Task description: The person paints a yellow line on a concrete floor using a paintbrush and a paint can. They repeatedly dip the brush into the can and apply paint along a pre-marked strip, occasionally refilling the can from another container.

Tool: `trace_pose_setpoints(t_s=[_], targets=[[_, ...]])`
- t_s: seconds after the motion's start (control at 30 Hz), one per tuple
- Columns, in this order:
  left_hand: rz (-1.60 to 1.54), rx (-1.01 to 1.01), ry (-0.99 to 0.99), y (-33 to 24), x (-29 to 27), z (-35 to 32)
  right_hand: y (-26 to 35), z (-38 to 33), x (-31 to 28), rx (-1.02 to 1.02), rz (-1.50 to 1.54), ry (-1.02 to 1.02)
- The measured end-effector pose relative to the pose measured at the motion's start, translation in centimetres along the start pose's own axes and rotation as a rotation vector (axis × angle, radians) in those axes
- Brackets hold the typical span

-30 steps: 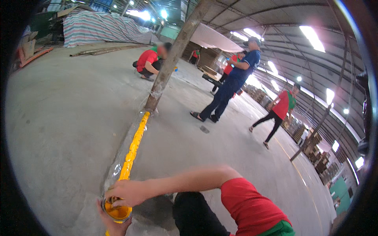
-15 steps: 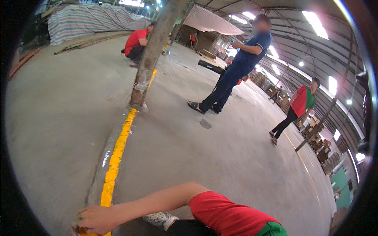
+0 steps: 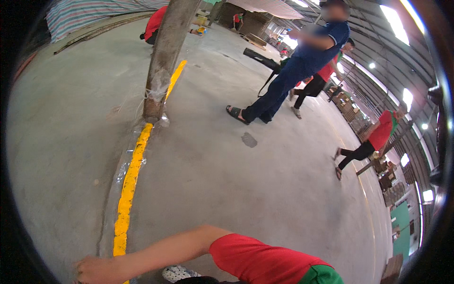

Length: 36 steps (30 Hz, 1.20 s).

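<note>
My right hand (image 3: 92,270) lies at the lower left edge of the picture, at the near end of a yellow painted line (image 3: 127,199) on the concrete floor. Its forearm and red sleeve (image 3: 255,258) stretch across the bottom from the right. The hand is cut off by the rim, so I cannot tell whether it holds anything. My left hand is out of sight. Clear plastic tape (image 3: 120,173) runs along the left side of the yellow line.
A wrapped post (image 3: 165,57) stands on the line ahead. A person in blue (image 3: 293,71) stands to the right of it, another in red (image 3: 373,137) walks at far right, and a third crouches beyond the post (image 3: 153,23). My patterned shoe (image 3: 179,273) shows below my arm.
The view has swung upward and closer to the post. My left hand and the yellow paint tub it held have dropped out of the picture; my right hand now sits at the bottom edge.
</note>
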State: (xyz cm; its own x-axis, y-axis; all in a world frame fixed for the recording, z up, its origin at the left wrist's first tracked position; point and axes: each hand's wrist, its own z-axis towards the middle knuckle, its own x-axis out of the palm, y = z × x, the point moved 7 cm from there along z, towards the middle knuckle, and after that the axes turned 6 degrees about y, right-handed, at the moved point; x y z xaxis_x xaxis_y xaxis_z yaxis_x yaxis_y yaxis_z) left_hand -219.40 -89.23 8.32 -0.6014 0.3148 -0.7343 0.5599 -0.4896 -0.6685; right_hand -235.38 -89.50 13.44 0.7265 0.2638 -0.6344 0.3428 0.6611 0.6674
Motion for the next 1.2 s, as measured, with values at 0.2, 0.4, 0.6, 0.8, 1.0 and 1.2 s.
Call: trace_pose_setpoints(t_s=[0.2,0.4,0.6,0.8,1.0,1.2], targets=[[0.196,0.024,0.184,1.6,8.1,-4.2,-1.5,-7.5,1.9,0.002,0.012,-0.11],[-0.268,-0.321,-0.055,5.0,13.8,-7.9,-7.4,-18.5,1.6,0.832,0.454,-0.436],[-0.062,-0.288,-0.298,6.4,14.7,-10.9,-13.9,-22.2,4.0,0.879,0.667,-0.699],[-0.041,-0.539,-0.394,10.5,13.5,-16.3,-15.8,-19.0,9.2,0.83,0.24,-0.452],[0.203,-0.599,-0.502,9.8,9.6,-18.0,-12.0,-16.6,5.3,0.592,-0.45,-0.382],[0.023,-0.565,-0.638,9.8,8.1,-16.9,-8.4,-14.7,13.1,0.322,-0.419,-0.099]])
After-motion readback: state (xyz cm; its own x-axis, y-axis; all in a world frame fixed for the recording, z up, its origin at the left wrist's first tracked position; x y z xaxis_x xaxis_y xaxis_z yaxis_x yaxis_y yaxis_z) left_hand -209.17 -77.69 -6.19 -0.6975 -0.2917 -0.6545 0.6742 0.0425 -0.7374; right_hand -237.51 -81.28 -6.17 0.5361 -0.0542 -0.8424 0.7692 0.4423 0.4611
